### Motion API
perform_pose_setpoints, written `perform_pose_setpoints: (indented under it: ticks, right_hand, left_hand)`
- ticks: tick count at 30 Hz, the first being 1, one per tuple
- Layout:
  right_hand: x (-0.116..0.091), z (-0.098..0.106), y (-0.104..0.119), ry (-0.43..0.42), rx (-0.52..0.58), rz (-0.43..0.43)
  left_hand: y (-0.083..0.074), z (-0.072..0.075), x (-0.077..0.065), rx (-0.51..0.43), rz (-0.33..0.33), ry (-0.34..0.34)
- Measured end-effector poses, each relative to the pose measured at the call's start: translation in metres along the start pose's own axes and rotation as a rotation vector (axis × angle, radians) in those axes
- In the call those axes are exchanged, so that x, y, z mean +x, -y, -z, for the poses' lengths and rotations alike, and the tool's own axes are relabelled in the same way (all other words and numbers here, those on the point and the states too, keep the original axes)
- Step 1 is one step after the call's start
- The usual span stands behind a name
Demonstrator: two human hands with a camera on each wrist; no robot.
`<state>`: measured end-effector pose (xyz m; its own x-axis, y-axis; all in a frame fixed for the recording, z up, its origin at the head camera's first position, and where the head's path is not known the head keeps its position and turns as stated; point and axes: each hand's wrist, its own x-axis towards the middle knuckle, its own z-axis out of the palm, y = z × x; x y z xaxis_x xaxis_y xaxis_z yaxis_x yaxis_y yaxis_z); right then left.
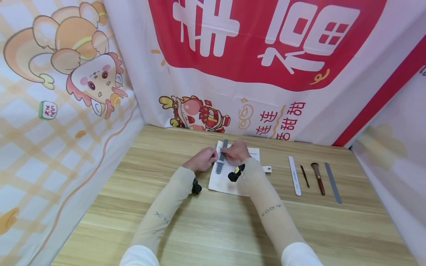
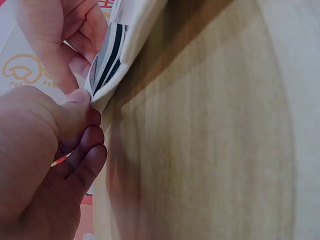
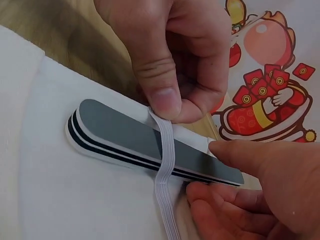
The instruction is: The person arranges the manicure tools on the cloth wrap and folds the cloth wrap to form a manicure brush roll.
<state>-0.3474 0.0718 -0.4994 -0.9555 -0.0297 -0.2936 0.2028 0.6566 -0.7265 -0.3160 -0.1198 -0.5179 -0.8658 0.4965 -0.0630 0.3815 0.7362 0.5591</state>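
A white fabric pouch [image 1: 223, 184] lies on the wooden table, a snap tab [image 1: 267, 169] sticking out at its right. On the fabric rests a small stack of grey nail files [image 3: 120, 125] with black and white edges, lying under a white elastic band [image 3: 167, 150]. Between thumb and forefinger, my left hand [image 1: 204, 159] pinches the band at the pouch's left edge. My right hand [image 1: 237, 151] holds the files near their far end, thumb and forefinger on either side, as the right wrist view shows. In the left wrist view the file ends [image 2: 112, 55] show edge-on.
To the right on the table [image 1: 233, 229] lie a white nail file [image 1: 294, 175], a thin dark pencil-like stick [image 1: 304, 175], a brush with a reddish-brown handle [image 1: 320, 181] and a grey nail file [image 1: 332, 183]. Printed cloth [image 1: 213, 81] hangs behind and at both sides.
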Motion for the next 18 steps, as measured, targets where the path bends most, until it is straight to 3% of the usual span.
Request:
perform_pose_setpoints:
  ticks: [5, 10, 18]
  right_hand:
    - [-0.001, -0.005, 0.003, 0.006, 0.091, -0.099]
    - [-0.007, -0.002, 0.005, 0.054, 0.154, -0.105]
    - [-0.013, 0.001, 0.012, 0.138, 0.068, -0.11]
  left_hand:
    - [-0.001, -0.001, -0.002, -0.008, -0.002, -0.01]
    - [0.0, 0.0, -0.002, -0.013, -0.017, -0.018]
    - [-0.001, 0.0, -0.005, -0.017, -0.016, -0.024]
